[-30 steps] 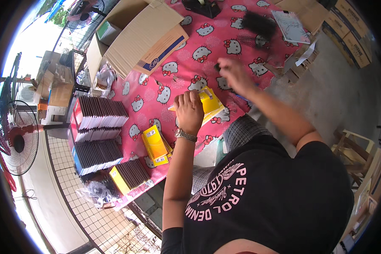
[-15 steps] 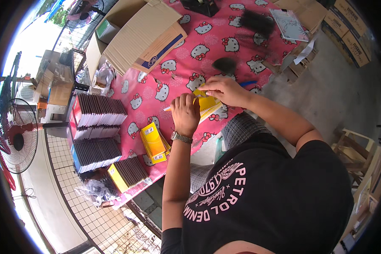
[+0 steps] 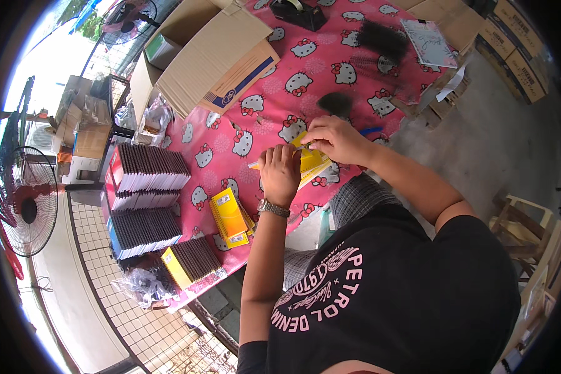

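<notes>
Under both my hands lies a yellow spiral notebook (image 3: pixel 318 161), with white page edges showing along its lower side. My left hand (image 3: pixel 279 173), wearing a wristwatch, is closed over the notebook's left end; a pale tip juts out beside it. My right hand (image 3: pixel 338 140) pinches at the notebook's upper edge, close to my left thumb. Whatever is between those fingertips is too small to make out. Just left of my left wrist, a few yellow-orange notebooks (image 3: pixel 228 215) lie on the table.
Stacked spiral notebooks (image 3: pixel 149 171) line the left side of the pink patterned table (image 3: pixel 268 118). An open cardboard box (image 3: pixel 212 68) stands behind. Farther back are a tape dispenser (image 3: pixel 299 14), a pile of dark coils (image 3: pixel 382 40) and a light-covered notebook (image 3: pixel 429 43). A dark object (image 3: pixel 335 104) sits near my right hand.
My right fingers have drawn in from a stretched reach to a tight pinch beside my left thumb. The left hand stays on the notebook. The whole view has shifted slightly.
</notes>
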Motion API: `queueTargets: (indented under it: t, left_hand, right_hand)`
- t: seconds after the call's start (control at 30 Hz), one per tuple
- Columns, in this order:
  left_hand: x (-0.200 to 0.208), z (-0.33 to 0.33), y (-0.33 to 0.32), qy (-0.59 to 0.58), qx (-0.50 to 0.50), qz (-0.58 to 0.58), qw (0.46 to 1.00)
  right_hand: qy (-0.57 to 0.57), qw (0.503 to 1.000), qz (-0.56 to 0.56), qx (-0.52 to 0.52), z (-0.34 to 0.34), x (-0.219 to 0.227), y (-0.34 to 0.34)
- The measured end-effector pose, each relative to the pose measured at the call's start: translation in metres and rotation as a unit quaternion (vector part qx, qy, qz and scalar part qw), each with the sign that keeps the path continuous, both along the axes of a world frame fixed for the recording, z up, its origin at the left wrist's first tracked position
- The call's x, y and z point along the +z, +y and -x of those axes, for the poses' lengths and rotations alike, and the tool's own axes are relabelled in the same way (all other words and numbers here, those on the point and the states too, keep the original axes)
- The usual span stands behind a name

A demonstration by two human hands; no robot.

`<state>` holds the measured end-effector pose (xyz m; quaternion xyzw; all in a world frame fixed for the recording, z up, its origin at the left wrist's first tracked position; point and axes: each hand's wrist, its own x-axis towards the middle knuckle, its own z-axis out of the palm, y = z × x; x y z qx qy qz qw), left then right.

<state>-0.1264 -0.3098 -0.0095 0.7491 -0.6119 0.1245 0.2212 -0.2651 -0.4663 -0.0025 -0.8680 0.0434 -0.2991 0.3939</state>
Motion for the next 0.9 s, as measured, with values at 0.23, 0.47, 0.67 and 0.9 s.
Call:
queueTargets:
  t: [0.23, 0.47, 0.67, 0.9]
  left_hand:
    - [0.008, 0.003, 0.001, 0.016, -0.001, -0.027, 1.0]
    - [0.008, 0.0, -0.001, 0.01, 0.003, 0.006, 1.0]
    - [0.009, 0.003, 0.005, 0.049, 0.019, -0.058, 0.997]
    - [-0.002, 0.025, 0.005, -0.014, 0.164, -0.003, 0.986]
  right_hand:
    - [-0.019, 0.991, -0.128, -0.029, 0.002, -0.012, 0.014]
    - [-0.022, 0.999, -0.041, -0.011, 0.0, -0.015, 0.008]
    - [0.018, 0.991, -0.134, 0.01, -0.005, -0.024, 0.004]
    - [-0.006, 1.0, -0.013, -0.001, 0.002, 0.003, 0.007]
